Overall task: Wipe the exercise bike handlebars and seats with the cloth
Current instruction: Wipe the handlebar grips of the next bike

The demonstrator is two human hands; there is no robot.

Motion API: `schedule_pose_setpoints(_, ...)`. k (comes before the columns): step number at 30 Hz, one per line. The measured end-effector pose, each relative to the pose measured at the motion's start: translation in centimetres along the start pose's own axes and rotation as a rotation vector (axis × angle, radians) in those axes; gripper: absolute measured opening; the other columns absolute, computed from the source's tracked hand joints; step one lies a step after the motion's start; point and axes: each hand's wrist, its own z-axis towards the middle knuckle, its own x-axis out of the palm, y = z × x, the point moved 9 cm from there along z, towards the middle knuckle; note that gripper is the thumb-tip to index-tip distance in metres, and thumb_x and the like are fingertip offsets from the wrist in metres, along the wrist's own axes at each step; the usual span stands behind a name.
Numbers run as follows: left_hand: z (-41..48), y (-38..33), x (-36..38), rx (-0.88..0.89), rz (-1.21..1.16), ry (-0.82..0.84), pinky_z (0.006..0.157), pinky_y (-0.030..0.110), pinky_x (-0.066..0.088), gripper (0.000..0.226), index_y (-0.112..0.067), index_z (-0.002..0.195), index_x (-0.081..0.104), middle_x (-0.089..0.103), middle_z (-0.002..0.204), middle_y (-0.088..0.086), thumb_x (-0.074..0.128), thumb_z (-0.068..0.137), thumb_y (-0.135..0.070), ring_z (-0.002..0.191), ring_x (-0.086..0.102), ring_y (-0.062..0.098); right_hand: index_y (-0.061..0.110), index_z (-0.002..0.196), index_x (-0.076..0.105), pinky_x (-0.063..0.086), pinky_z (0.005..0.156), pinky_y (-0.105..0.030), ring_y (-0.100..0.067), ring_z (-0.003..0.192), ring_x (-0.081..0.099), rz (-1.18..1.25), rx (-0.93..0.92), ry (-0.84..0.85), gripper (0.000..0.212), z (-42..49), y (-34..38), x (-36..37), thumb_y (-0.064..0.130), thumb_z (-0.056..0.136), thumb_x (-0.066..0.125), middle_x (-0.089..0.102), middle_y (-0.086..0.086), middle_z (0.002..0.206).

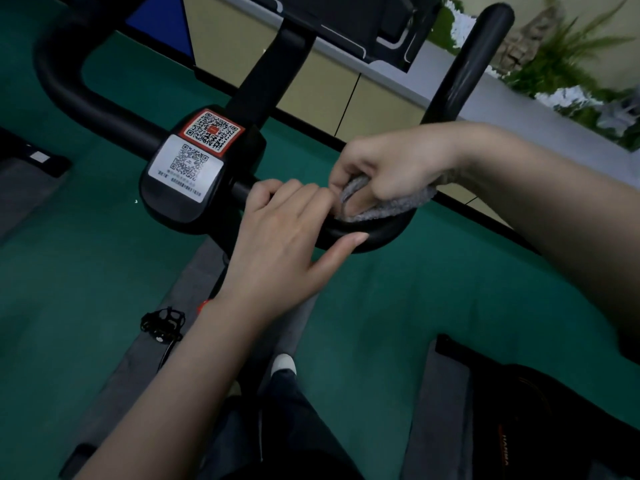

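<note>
Head camera looks down over one black handlebar (464,71) that curves up into two horns, one at far left and one at upper right. We count two hands and one cloth (381,206) - a grey, fuzzy rag that lies on the right-hand bend of the bar, bunched under our right hand (398,164). That hand's fingers (360,174) are curled tight round the rag, holding it down against the bar. Our left hand (277,237) sits just beside it, touching the rag's edge. Its fingers (294,192) are pressed together and hooked over the straight part of the bar, with the thumb stretched out along the bend.

Just left of that hand, one black centre block (180,211) carries two stickers. The red sticker (212,130) and the white sticker (187,168) below it each show one QR code - the small print under the white one is too blurred for us to read.

Below, we see one pedal (162,322), one white shoe toe (284,362), a grey mat (114,386) and the green floor (381,306). One dark machine (536,410) at lower right bears orange lettering (504,448) that we cannot make out. Green plants (561,64) stand at the upper right.
</note>
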Motion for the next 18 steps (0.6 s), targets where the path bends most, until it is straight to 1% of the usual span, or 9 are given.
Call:
schedule_pose_setpoints(2, 0.0, 0.0, 0.0, -0.012, -0.002, 0.000, 0.083, 0.035, 0.028, 0.042, -0.014, 0.092, 0.058, 0.059, 0.084, -0.002, 0.043, 0.091, -0.053, 0.082, 0.054, 0.023, 0.017, 0.075, 0.064, 0.043, 0.054, -0.019, -0.003, 0.056, 0.052, 0.016, -0.030, -0.050, 0.016, -0.2, 0.2, 0.0, 0.007, 0.086, 0.063, 0.059, 0.006, 0.064)
schedule_pose_setpoints(4, 0.1, 0.0, 0.0, -0.013, 0.007, -0.004, 0.082, 0.035, 0.028, 0.042, -0.013, 0.091, 0.056, 0.057, 0.082, -0.001, 0.043, 0.091, -0.053, 0.081, 0.053, 0.024, 0.025, 0.073, 0.062, 0.043, 0.056, -0.015, 0.001, 0.057, 0.052, -0.056, -0.059, -0.084, 0.019, -0.5, 0.4, -0.1, 0.012, 0.086, 0.064, 0.059, 0.012, 0.064)
schedule_pose_setpoints(5, 0.1, 0.0, 0.0, -0.008, 0.009, -0.009, 0.081, 0.035, 0.028, 0.042, -0.013, 0.090, 0.055, 0.056, 0.081, -0.001, 0.043, 0.091, -0.052, 0.080, 0.052, 0.024, 0.027, 0.073, 0.061, 0.043, 0.058, -0.015, 0.001, 0.059, 0.052, -0.119, -0.066, -0.098, 0.019, -0.7, 0.4, -0.2, 0.014, 0.086, 0.064, 0.060, 0.013, 0.065)
schedule_pose_setpoints(7, 0.1, 0.1, -0.1, -0.002, 0.000, -0.020, 0.080, 0.035, 0.029, 0.039, -0.013, 0.088, 0.054, 0.054, 0.079, -0.002, 0.046, 0.091, -0.051, 0.079, 0.051, 0.023, 0.025, 0.081, 0.065, 0.049, 0.066, -0.021, -0.001, 0.067, 0.055, -0.259, -0.058, -0.142, 0.014, -1.3, 0.1, -1.0, 0.013, 0.085, 0.061, 0.062, 0.011, 0.073)
schedule_pose_setpoints(10, 0.1, 0.0, -0.1, 0.005, 0.003, -0.015, 0.080, 0.034, 0.028, 0.038, -0.014, 0.087, 0.054, 0.053, 0.077, -0.004, 0.046, 0.091, -0.052, 0.078, 0.050, 0.022, 0.018, 0.096, 0.068, 0.050, 0.080, -0.033, -0.015, 0.084, 0.057, -0.378, -0.028, -0.323, 0.016, -2.9, -0.8, -3.0, 0.009, 0.086, 0.059, 0.060, 0.001, 0.087)
schedule_pose_setpoints(13, 0.1, 0.0, -0.1, 0.010, 0.015, -0.005, 0.079, 0.034, 0.028, 0.038, -0.015, 0.086, 0.054, 0.053, 0.077, -0.004, 0.046, 0.092, -0.051, 0.078, 0.051, 0.023, 0.015, 0.096, 0.069, 0.046, 0.086, -0.032, -0.017, 0.093, 0.055, -0.331, -0.082, -0.437, 0.017, -4.0, -0.6, -2.4, 0.006, 0.085, 0.060, 0.061, -0.002, 0.090)
schedule_pose_setpoints(15, 0.1, -0.1, 0.0, 0.014, 0.022, -0.002, 0.080, 0.035, 0.028, 0.037, -0.015, 0.086, 0.055, 0.054, 0.077, -0.003, 0.046, 0.092, -0.051, 0.078, 0.052, 0.023, 0.014, 0.095, 0.069, 0.044, 0.085, -0.028, -0.015, 0.094, 0.053, -0.263, -0.138, -0.493, 0.015, -4.6, -0.5, -1.4, 0.006, 0.087, 0.060, 0.065, -0.003, 0.089)
schedule_pose_setpoints(16, 0.1, -0.1, 0.0, 0.016, 0.026, -0.004, 0.080, 0.034, 0.028, 0.037, -0.015, 0.085, 0.055, 0.054, 0.077, -0.004, 0.047, 0.092, -0.051, 0.078, 0.052, 0.023, 0.012, 0.095, 0.069, 0.042, 0.083, -0.025, -0.014, 0.092, 0.051, -0.225, -0.149, -0.571, 0.014, -5.0, -0.9, -1.5, 0.006, 0.087, 0.060, 0.066, -0.002, 0.088)
schedule_pose_setpoints(18, 0.1, -0.1, 0.0, 0.017, 0.027, -0.013, 0.080, 0.033, 0.027, 0.036, -0.015, 0.085, 0.055, 0.054, 0.076, -0.004, 0.048, 0.091, -0.050, 0.077, 0.052, 0.022, 0.008, 0.097, 0.069, 0.036, 0.079, -0.020, -0.015, 0.090, 0.048, -0.149, -0.130, -0.831, 0.013, -6.4, -2.3, -2.4, 0.004, 0.087, 0.061, 0.066, 0.000, 0.088)
